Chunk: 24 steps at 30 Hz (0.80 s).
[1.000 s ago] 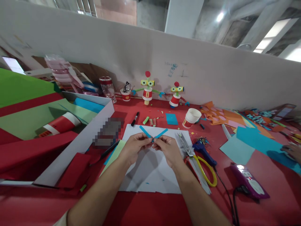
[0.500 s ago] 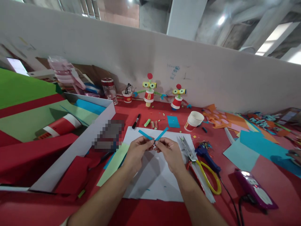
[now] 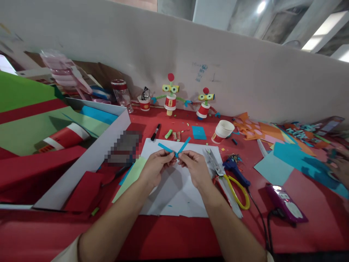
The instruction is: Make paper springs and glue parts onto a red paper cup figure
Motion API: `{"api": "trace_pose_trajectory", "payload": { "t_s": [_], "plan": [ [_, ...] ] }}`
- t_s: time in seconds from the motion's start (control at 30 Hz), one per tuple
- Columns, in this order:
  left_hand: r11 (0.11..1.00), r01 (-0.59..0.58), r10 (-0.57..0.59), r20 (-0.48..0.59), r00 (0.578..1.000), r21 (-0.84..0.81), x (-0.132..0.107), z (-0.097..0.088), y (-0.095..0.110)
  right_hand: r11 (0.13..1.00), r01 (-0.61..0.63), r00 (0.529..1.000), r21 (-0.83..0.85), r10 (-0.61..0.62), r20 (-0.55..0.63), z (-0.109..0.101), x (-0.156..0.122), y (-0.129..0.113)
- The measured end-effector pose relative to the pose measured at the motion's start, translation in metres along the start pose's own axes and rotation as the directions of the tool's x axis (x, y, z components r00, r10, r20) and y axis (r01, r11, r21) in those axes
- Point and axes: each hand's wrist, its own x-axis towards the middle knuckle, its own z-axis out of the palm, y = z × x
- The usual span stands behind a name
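Observation:
My left hand and my right hand meet above a white sheet on the red table. Both pinch two crossed blue paper strips, which stick up from my fingertips in a V. The left strip leans left, the right one leans right. Where the strips join is hidden under my fingers.
Yellow-handled scissors and a blue glue gun lie right of the sheet. A paper cup, a black marker, two cup robots stand beyond. A purple device lies at right. Another person's hand is at far right.
The right strip has tilted more upright, narrowing the V. My hands stay pinched together over the sheet; the view has shifted slightly.

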Motion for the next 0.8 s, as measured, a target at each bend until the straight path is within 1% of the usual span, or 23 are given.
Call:
{"api": "trace_pose_trajectory", "payload": {
  "t_s": [0.07, 0.13, 0.2, 0.27, 0.33, 0.4, 0.43, 0.47, 0.53, 0.63, 0.7, 0.73, 0.8],
  "plan": [
    [0.993, -0.043, 0.038, 0.047, 0.998, 0.107, -0.002, -0.001, 0.002, 0.999, 0.014, 1.0, -0.042, -0.013, 0.005, -0.001, 0.0, 0.0],
    [0.971, -0.095, 0.083, 0.062, 0.995, 0.217, -0.003, -0.001, 0.002, 0.997, 0.021, 1.0, -0.076, -0.019, 0.023, -0.002, 0.001, 0.0],
    [0.942, -0.132, 0.129, 0.031, 0.991, 0.31, -0.003, -0.002, 0.002, 0.991, 0.04, 0.999, -0.125, -0.036, 0.032, -0.002, 0.0, 0.0],
    [0.919, -0.133, 0.141, 0.006, 0.99, 0.371, -0.003, -0.002, 0.002, 0.97, 0.094, 0.996, -0.224, -0.089, 0.031, -0.002, -0.001, 0.0],
    [0.911, -0.113, 0.122, 0.003, 0.993, 0.396, -0.002, -0.002, 0.001, 0.91, 0.202, 0.979, -0.361, -0.199, 0.044, -0.001, -0.003, -0.001],
    [0.911, -0.115, 0.123, 0.005, 0.992, 0.396, -0.002, -0.002, 0.001, 0.825, 0.307, 0.948, -0.474, -0.308, 0.078, -0.001, -0.006, 0.0],
    [0.91, -0.13, 0.142, 0.0, 0.99, 0.393, -0.002, -0.002, 0.0, 0.795, 0.338, 0.936, -0.504, -0.338, 0.095, 0.0, -0.007, 0.0],
    [0.909, -0.153, 0.168, -0.004, 0.986, 0.388, -0.001, -0.002, 0.0, 0.782, 0.351, 0.931, -0.515, -0.348, 0.106, 0.0, -0.008, 0.001],
    [0.913, -0.206, 0.221, -0.004, 0.975, 0.352, 0.0, -0.002, -0.001, 0.805, 0.342, 0.937, -0.485, -0.335, 0.104, 0.002, -0.009, 0.003],
    [0.935, -0.247, 0.258, -0.009, 0.966, 0.252, 0.0, -0.001, -0.003, 0.911, 0.275, 0.961, -0.307, -0.262, 0.082, 0.007, -0.009, 0.005],
    [0.952, -0.242, 0.248, -0.008, 0.969, 0.19, 0.0, -0.001, -0.003, 0.966, 0.197, 0.98, -0.17, -0.188, 0.069, 0.009, -0.008, 0.005],
    [0.959, -0.229, 0.231, 0.004, 0.973, 0.168, 0.0, -0.001, -0.002, 0.979, 0.162, 0.986, -0.12, -0.156, 0.062, 0.01, -0.008, 0.004],
    [0.968, -0.198, 0.19, 0.065, 0.98, 0.154, -0.001, 0.0, -0.001, 0.989, 0.128, 0.991, -0.068, -0.125, 0.041, 0.009, -0.007, 0.002]
  ]
}}
